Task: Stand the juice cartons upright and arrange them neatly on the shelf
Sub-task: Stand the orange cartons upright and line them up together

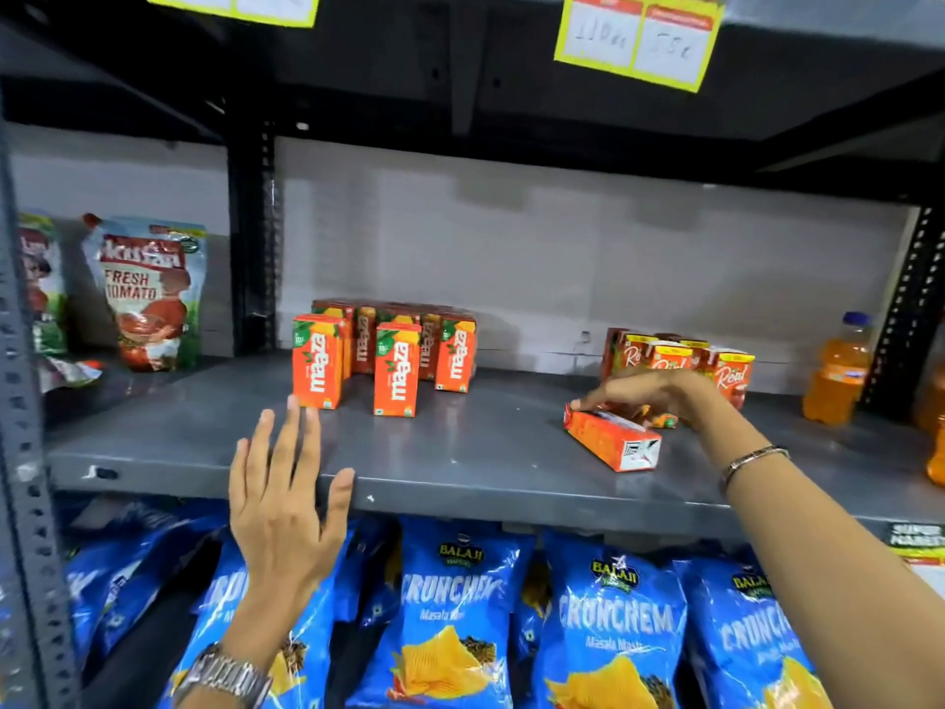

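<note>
Several orange Maaza cartons stand upright in a cluster at the middle left of the grey shelf. One orange carton lies on its side near the front right. My right hand hovers over its far end, fingertips touching its top; whether it grips is unclear. Behind it stand several red Real cartons. My left hand is spread flat with fingers apart at the shelf's front edge, holding nothing, just below the nearest Maaza carton.
Tomato ketchup pouches stand at the far left behind a steel upright. An orange drink bottle is at the right end. Blue crisp bags fill the shelf below. Yellow price tags hang from the shelf above.
</note>
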Available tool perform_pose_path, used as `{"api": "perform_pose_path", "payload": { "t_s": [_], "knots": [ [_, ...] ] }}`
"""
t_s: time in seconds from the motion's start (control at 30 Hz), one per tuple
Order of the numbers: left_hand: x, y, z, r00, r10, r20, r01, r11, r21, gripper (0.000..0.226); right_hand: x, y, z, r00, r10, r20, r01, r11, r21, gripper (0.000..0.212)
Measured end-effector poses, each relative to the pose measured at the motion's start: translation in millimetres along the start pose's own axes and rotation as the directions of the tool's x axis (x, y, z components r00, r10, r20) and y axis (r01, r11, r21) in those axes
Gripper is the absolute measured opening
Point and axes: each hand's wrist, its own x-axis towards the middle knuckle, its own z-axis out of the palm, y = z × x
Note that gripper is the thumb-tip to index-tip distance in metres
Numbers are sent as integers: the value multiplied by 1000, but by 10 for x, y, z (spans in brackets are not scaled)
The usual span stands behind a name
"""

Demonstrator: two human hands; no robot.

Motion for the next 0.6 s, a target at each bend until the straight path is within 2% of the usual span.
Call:
{"api": "perform_pose_path", "payload": {
  "t_s": [0.07,0.13,0.23,0.33,0.4,0.5,0.6],
  "knots": [
    [-1,2,-11,1000,5,9,-5,1000,10,58,-26,-36,27,1000,-18,0,18,999,26,42],
    [1,6,-22,1000,2,12,-2,1000,12,58,-57,-78,55,994,-82,-66,87,994,70,45],
    [3,6,-22,1000,2,12,-2,1000,15,58,-104,-217,114,961,-208,-181,231,966,116,31],
    [8,5,-23,1000,3,19,-4,1000,15,58,-106,-415,149,931,-286,-229,315,944,102,32],
    [6,-12,-32,1000,3,24,-3,1000,17,58,-73,-563,174,875,-333,-352,394,912,116,32],
    [7,-8,-47,999,6,45,-7,1000,15,56,-24,-784,257,744,-338,-576,480,871,109,27],
    [17,5,-61,998,5,56,-5,1000,-3,54,43,-1007,416,650,-326,-686,536,837,111,26]
  ]
}}
